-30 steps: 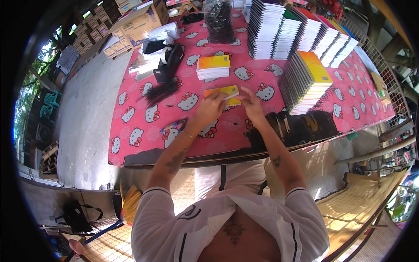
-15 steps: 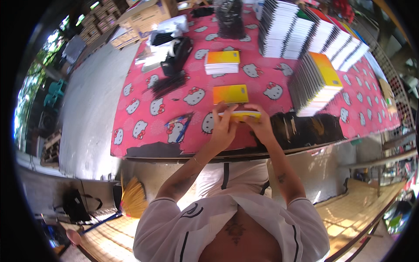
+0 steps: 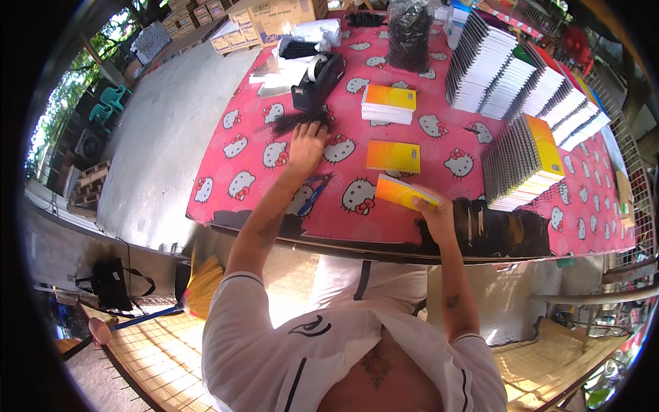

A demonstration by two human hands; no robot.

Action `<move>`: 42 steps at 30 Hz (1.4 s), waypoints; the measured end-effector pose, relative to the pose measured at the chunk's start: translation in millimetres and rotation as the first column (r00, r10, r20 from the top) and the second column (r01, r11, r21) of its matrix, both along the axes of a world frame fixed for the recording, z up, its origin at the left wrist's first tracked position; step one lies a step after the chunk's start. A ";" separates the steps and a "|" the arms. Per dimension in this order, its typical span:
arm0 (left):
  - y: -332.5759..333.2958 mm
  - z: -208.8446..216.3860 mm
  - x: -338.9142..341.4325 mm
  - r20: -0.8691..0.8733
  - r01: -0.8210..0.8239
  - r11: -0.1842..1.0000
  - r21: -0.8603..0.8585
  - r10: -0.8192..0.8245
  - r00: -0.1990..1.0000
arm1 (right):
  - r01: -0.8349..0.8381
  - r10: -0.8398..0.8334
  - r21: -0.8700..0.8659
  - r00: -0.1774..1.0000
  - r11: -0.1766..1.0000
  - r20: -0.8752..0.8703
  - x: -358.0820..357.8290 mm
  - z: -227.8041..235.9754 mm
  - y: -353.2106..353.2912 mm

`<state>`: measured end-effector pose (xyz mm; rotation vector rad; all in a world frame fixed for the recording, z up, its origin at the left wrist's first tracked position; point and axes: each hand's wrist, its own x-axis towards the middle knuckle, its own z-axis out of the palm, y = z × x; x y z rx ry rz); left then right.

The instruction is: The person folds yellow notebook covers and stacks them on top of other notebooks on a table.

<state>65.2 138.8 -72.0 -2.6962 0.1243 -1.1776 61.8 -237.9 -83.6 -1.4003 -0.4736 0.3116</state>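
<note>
My right hand (image 3: 438,214) grips one end of a small yellow-orange notebook (image 3: 398,191), tilted above the table near its front edge. My left hand (image 3: 309,145) reaches over the table, its slightly bent fingers at the near side of a loose bunch of black spiral binding coils (image 3: 285,123). Whether a coil lies under those fingertips is hidden. A flat yellow notebook (image 3: 393,156) lies just beyond the held one. Farther back sits a short stack of the same yellow notebooks (image 3: 388,104).
A black tape dispenser (image 3: 317,82) stands behind the coils. At right rise a tall stack of spiral-bound yellow notebooks (image 3: 525,161) and several white-paged spiral stacks (image 3: 480,65). A blue pair of scissors or similar tool (image 3: 314,196) lies near the front. A dark plastic bag (image 3: 409,34) stands at back.
My left hand has let go of the notebook and moved left and away to the black coils. My right hand now holds the notebook alone. The view has shifted.
</note>
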 end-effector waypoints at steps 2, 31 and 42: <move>-16.0 10.5 -6.9 -0.024 -0.039 0.988 -0.151 0.036 0.999 | 0.006 -0.006 -0.023 1.000 1.000 -0.016 -0.2 10.1 -0.8; -128.3 66.7 -60.0 -0.434 0.209 0.817 -0.537 -0.480 0.763 | 0.023 -0.020 -0.058 0.998 0.998 0.056 -6.7 13.5 -3.5; -141.1 76.2 -64.6 -0.366 0.261 0.817 -0.515 -0.485 0.794 | 0.044 -0.037 -0.053 0.991 0.998 0.130 -16.4 31.5 -4.2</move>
